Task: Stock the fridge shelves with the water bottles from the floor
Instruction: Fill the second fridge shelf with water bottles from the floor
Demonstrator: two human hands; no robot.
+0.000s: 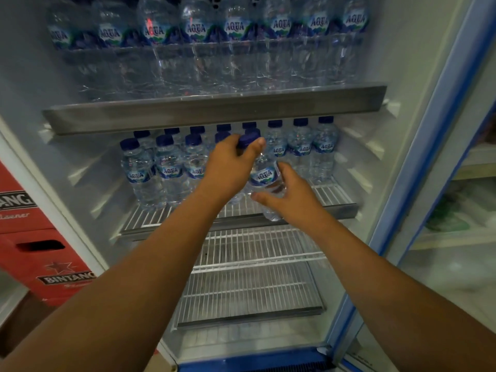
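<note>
Here the clear bottle (264, 175) wears a blue cap (249, 137) (AQUA label).

Small bottles (300, 149) are ranged along the back and left of the middle shelf (330, 194), a water bottle (264, 175) being held at its front edge. Larger bottles (236, 49) are stood on the upper shelf (214, 108).

Left hand (228, 167), right hand (291, 196): both bare; forearms bare, uncovered up to frame edge.
</note>
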